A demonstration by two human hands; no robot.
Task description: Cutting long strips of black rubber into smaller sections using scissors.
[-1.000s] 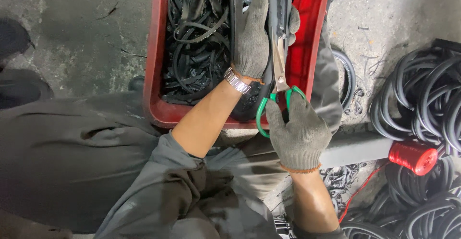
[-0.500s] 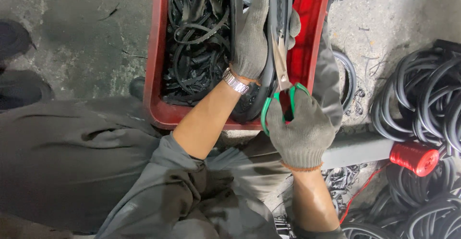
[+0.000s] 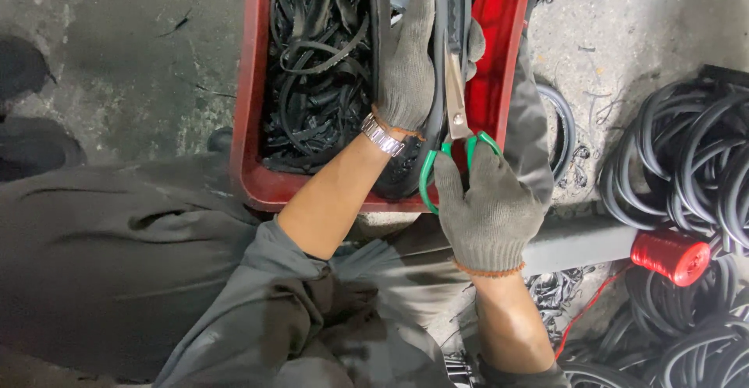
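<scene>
L hand (image 3: 407,68), gloved, fingers curled round black rubber strip (image 3: 439,37) over red crate (image 3: 251,107). R hand (image 3: 488,209) fingers clenched thru green scissors (image 3: 455,123) handles; blades at strip.

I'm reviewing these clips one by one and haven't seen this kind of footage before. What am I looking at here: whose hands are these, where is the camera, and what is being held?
There is no machine here: a person works with two gloved hands, and the single camera sits on their head, looking down. The left hand, with a metal wristwatch at the wrist, grips a black rubber strip over a red plastic crate full of similar black strips. The right hand holds green-handled scissors, blades pointing up along the strip. The crate stands on a concrete floor. To the right lie coils of black hose and a red spool.
</scene>
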